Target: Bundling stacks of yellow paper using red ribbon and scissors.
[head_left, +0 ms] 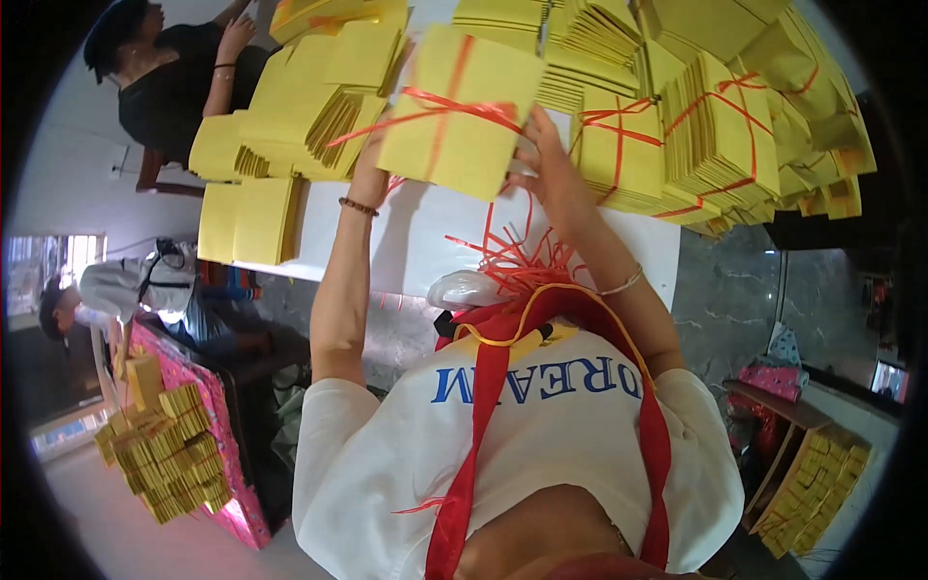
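A thick bundle of yellow paper (435,145) is tied crosswise with red plastic ribbon and held above the white tabletop (338,227). My left hand (371,162) grips its left edge, with the fingers mostly hidden behind it. At the right edge my right hand (549,166) has its fingers curled against the paper. A loose ribbon end sticks out past the bundle's left side. Closer to my body, many cut red ribbon strips (527,259) fan out over the table's near edge, beside a clear plastic wrapping (464,288).
Untied yellow paper stacks (249,220) stand on the left; tied bundles (720,130) crowd the right. A person in black (179,82) is at the far left, another in a light shirt (130,285) below. More bundles lie on a pink-covered table (184,449) and a shelf (812,483).
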A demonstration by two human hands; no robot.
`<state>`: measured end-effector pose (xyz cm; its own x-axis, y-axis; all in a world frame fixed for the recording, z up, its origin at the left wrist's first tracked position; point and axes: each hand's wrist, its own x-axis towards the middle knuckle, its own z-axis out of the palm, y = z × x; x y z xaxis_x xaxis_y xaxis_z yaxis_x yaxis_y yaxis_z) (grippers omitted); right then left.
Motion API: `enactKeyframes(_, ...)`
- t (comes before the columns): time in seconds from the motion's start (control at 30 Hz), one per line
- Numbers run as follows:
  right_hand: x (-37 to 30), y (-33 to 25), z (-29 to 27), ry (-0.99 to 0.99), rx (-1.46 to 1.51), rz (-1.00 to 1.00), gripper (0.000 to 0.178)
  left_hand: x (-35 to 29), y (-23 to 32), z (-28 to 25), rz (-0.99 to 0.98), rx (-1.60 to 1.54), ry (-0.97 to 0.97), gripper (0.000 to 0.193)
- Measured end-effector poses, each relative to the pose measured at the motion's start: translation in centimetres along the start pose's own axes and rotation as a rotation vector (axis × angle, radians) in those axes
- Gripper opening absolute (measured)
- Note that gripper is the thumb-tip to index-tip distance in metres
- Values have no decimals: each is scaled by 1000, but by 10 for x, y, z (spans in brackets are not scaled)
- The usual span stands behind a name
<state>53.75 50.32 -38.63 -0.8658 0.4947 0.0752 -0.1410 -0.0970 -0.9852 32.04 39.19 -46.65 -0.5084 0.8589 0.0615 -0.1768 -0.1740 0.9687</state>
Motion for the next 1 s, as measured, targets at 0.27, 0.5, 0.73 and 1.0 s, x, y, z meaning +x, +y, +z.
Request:
enactKeyframes(0.27,27,139,-5,432,688,307,49,16,-23,11,367,1194,-36,51)
enactKeyframes(0.5,29,122,-15,750,544,246,41,27,4,9,-57,674,11,52)
enactKeyframes(0.73,41,109,-11,681,373,246,66,48,-48,-4,-78,598,-115,57)
enactKeyframes(1.0,66,105,-29,595,-830,-34,73,67,-16,23,-142,934,-51,70)
